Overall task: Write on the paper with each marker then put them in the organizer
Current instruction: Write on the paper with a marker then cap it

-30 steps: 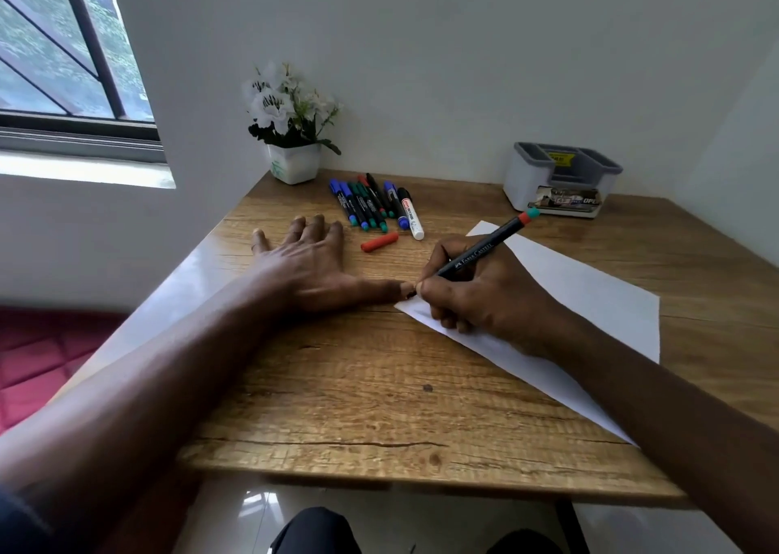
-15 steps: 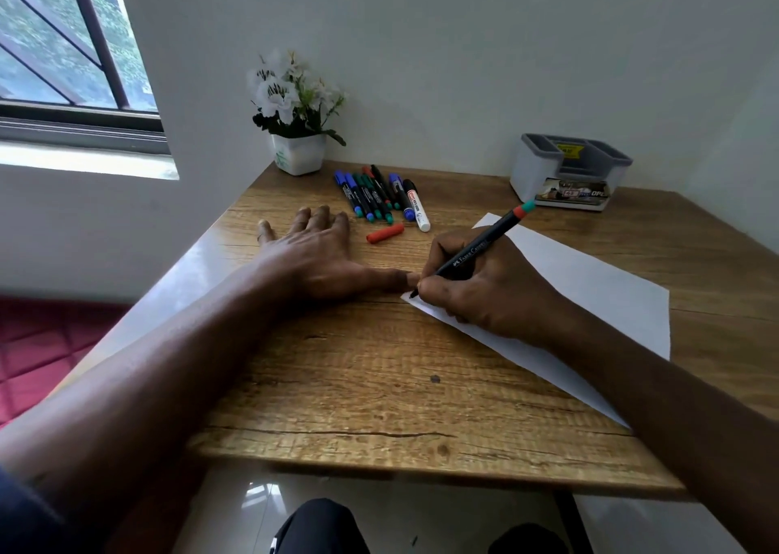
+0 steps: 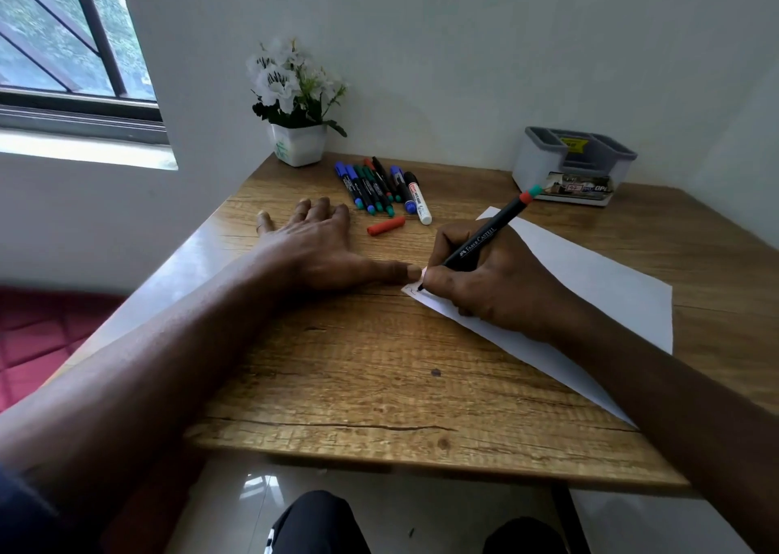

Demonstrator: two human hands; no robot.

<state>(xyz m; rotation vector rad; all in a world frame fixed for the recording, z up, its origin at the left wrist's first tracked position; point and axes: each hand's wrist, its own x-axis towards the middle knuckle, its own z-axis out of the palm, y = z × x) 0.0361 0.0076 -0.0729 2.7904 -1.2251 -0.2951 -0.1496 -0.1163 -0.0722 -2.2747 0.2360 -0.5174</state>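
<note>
Your right hand (image 3: 497,283) curls tight around a black marker (image 3: 476,243). Its tip touches the near left corner of the paper (image 3: 590,283). Your left hand (image 3: 320,250) lies flat on the table (image 3: 337,385) at 9 o'clock from it, fingers spread, holding nothing. Its thumb tip is right at that corner. The other markers (image 3: 375,188) lie bunched at 11 o'clock, with a red cap (image 3: 385,225) just beside them. The organizer (image 3: 573,165) sits at 1 o'clock, well apart.
</note>
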